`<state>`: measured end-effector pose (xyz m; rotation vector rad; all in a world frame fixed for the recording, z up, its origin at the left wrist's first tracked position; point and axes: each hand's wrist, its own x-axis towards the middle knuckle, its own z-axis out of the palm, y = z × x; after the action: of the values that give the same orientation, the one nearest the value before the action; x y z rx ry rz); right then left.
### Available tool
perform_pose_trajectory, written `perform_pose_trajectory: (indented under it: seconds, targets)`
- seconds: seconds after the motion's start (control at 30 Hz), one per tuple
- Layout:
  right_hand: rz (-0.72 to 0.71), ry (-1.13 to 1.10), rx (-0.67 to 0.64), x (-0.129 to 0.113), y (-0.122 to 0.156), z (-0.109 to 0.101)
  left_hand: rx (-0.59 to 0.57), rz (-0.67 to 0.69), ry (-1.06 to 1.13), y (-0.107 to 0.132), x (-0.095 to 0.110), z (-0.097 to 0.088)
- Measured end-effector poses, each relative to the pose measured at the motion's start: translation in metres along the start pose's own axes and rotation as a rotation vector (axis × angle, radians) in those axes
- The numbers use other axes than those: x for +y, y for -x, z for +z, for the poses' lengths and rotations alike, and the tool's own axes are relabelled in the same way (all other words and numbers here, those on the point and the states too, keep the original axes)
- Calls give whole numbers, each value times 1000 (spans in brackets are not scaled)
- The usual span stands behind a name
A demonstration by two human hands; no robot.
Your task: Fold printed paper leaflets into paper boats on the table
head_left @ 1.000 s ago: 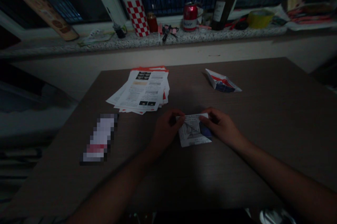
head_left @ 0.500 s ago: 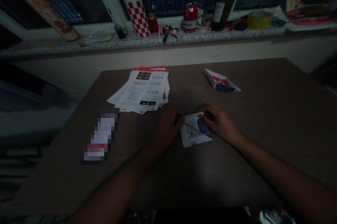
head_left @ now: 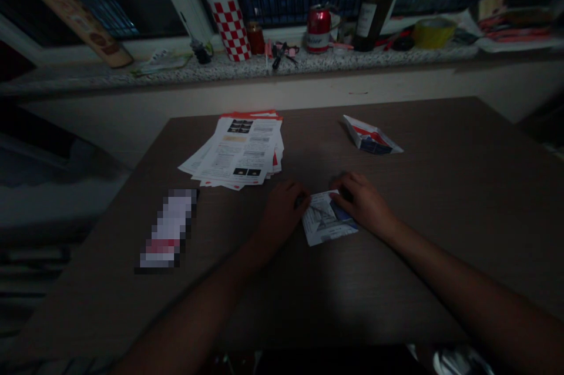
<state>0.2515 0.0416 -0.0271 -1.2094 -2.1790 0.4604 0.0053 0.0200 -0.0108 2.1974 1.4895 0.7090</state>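
A small folded printed paper (head_left: 325, 223) lies on the brown table (head_left: 396, 257) in front of me. My left hand (head_left: 280, 215) rests at its left top corner, fingers curled and pinching the edge. My right hand (head_left: 362, 203) presses on the paper's upper right part, fingers bent down over a fold. Both hands touch the paper against the table top.
A fanned stack of printed leaflets (head_left: 240, 151) lies beyond my left hand. A folded paper piece (head_left: 370, 136) sits at the far right of the table. A blurred-out flat object (head_left: 167, 231) lies at the left. The stone ledge behind holds a checked bottle (head_left: 224, 7), a red can (head_left: 318, 28), a dark bottle (head_left: 372, 7) and a tape roll (head_left: 434, 31).
My right hand has slid left and down over the paper's top right, flattening a fold. The paper has shifted slightly. My left hand has stayed at the left corner.
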Motion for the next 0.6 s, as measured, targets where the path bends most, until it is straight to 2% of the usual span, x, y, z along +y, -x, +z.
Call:
perform_pose_trajectory:
  seconds: [0.33,0.47,0.53,0.6]
  targets:
    - [19,-9,-36,0,-5,-3,-13,-14,-104,0,1,0]
    - [6,-11,-44,1,-5,-3,-31,118,-206,3,3,-1]
    - [4,-7,-43,1,-4,-2,-102,213,-258,8,5,-4]
    - [4,-5,-38,1,-4,-2,-222,310,-287,13,7,-10]
